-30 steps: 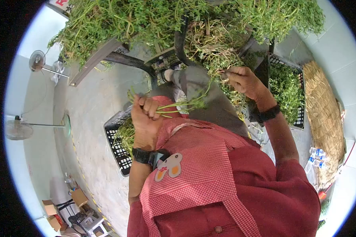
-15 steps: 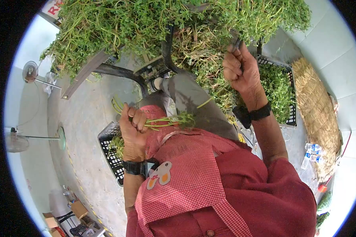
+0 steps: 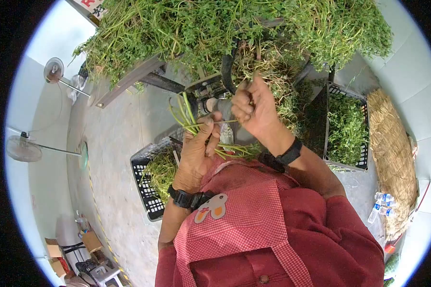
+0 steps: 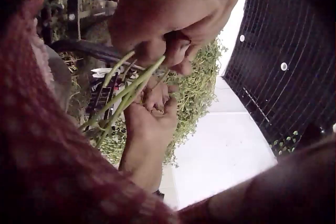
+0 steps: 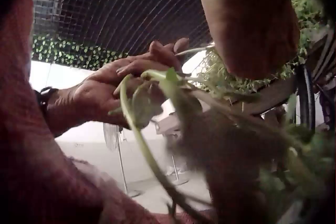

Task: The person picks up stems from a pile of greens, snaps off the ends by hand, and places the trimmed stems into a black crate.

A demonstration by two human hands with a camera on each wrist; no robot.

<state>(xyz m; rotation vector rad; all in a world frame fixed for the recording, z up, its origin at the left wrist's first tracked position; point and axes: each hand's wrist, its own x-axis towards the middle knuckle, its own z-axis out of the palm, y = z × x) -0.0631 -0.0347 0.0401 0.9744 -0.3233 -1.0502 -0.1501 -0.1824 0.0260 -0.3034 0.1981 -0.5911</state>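
Observation:
My left hand (image 3: 196, 146) grips a small bunch of leafy green stems (image 3: 189, 112). Their cut ends poke up past the thumb, and leafy tips hang out below the palm toward the apron. A single thin stem (image 3: 227, 121) runs from the left fingertips across to my right hand (image 3: 257, 107), whose fingers are curled around its end. In the left wrist view the right hand (image 4: 149, 121) sits just behind the bunch. Blurred leafy stems (image 5: 157, 166) cross the right wrist view in front of the left hand (image 5: 100, 92).
A large heap of greens (image 3: 187, 38) covers the table ahead, with more stems (image 3: 268, 62) piled beneath. Black crates of greens stand at left (image 3: 151, 213) and right (image 3: 368, 143). Straw matting (image 3: 392, 158), water bottles (image 3: 383, 203) and fans (image 3: 24, 148) are around.
My right hand went up beside the heap, then came down and left to meet the left hand. The left hand's fingers have loosened and extended toward it, still holding the bunch.

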